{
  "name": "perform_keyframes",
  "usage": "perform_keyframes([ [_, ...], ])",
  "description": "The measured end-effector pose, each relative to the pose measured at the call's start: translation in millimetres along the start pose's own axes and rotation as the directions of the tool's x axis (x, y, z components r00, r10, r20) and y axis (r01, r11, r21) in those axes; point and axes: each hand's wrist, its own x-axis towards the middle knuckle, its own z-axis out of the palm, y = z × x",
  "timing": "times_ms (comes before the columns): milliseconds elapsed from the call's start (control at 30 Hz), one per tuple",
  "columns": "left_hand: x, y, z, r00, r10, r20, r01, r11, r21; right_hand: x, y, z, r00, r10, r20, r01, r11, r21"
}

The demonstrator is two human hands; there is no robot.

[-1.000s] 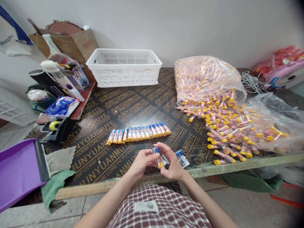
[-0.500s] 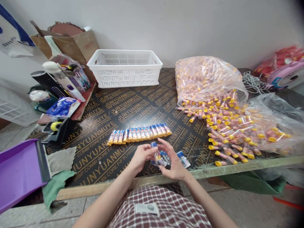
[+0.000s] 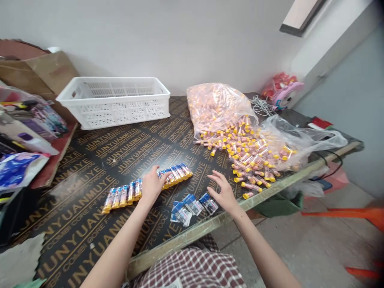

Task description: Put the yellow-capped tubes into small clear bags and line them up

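Observation:
My left hand (image 3: pixel 152 185) rests over the middle of a row of small tubes with blue tops and yellow ends (image 3: pixel 124 195), covering part of it. Its thumb and forefinger are apart, and I see nothing gripped between them. My right hand (image 3: pixel 222 193) is open with fingers spread, beside a loose group of blue-and-white printed labels (image 3: pixel 192 205) near the table edge. To the right of that hand lies a heap of pink tubes with yellow caps (image 3: pixel 249 152), spilling from a clear plastic bag (image 3: pixel 219 104).
A white plastic basket (image 3: pixel 120 108) stands at the back of the dark printed plywood table (image 3: pixel 99 154). Boxes and packets crowd the left side. Another clear bag (image 3: pixel 303 134), a white cord (image 3: pixel 262 106) and a pink fan (image 3: pixel 286 95) are at the right.
The view has swung right. My hands have parted: the tube they held between them is no longer there, the left hand has moved to the row, and the right hand has opened.

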Motion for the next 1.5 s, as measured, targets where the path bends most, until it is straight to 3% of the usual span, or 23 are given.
perform_keyframes([
  [67, -10.7, -1.0, -3.8, 0.998, 0.047, -0.041, -0.047, 0.999, 0.017, 2.4, 30.6, -15.7, 0.993, 0.108, -0.037, -0.114, 0.95, -0.291],
  [100, -18.3, -2.4, -5.0, 0.998, 0.06, -0.036, -0.06, 0.998, 0.01, 3.4, 45.6, -24.8, 0.987, 0.151, -0.055, -0.161, 0.925, -0.345],
  [200, -47.9, -9.8, -1.9, 0.986, 0.051, 0.162, -0.046, 0.998, -0.037, 6.4, 84.1, -49.5, 0.968, 0.231, -0.095, -0.249, 0.874, -0.417],
  [267, -69.1, -15.0, 6.4, 0.948, 0.021, 0.318, -0.016, 1.0, -0.018, 9.1, 101.8, -59.0, 0.959, 0.265, -0.101, -0.281, 0.848, -0.449],
  [400, -97.4, -18.7, 24.9, 0.923, -0.035, 0.382, 0.027, 0.999, 0.026, 15.4, 117.7, -56.6, 0.946, 0.325, 0.0, -0.273, 0.795, -0.542],
  [733, -98.9, -21.1, 32.8, 0.926, 0.062, 0.372, -0.066, 0.998, -0.003, 16.9, 107.9, -33.3, 0.942, 0.251, 0.224, -0.115, 0.865, -0.489],
  [967, -102.3, -21.8, 28.9, 0.923, 0.086, 0.375, -0.09, 0.996, -0.008, -2.5, 73.5, -18.0, 0.946, 0.089, 0.311, 0.017, 0.947, -0.322],
  [1133, -104.7, -23.7, 28.3, 0.951, 0.08, 0.298, -0.067, 0.996, -0.054, -18.4, 49.7, 0.5, 0.958, 0.015, 0.285, 0.053, 0.972, -0.229],
  [1233, -103.4, -24.1, 27.1, 0.96, 0.048, 0.276, 0.014, 0.976, -0.219, -20.9, 41.6, 3.5, 0.972, 0.004, 0.235, 0.046, 0.978, -0.205],
  [1333, -100.2, -20.9, 22.6, 0.943, -0.056, 0.329, 0.234, 0.813, -0.534, -18.7, 31.5, 0.2, 0.976, -0.022, 0.216, 0.058, 0.985, -0.16],
  [1433, -95.9, -14.4, 14.3, 0.886, -0.183, 0.427, 0.458, 0.496, -0.737, -16.6, 11.0, -2.6, 0.981, -0.079, 0.179, 0.086, 0.996, -0.035],
  [1500, -92.4, -9.8, 8.0, 0.849, -0.239, 0.472, 0.528, 0.323, -0.786, -17.5, -9.6, -1.8, 0.986, -0.116, 0.117, 0.101, 0.987, 0.123],
])
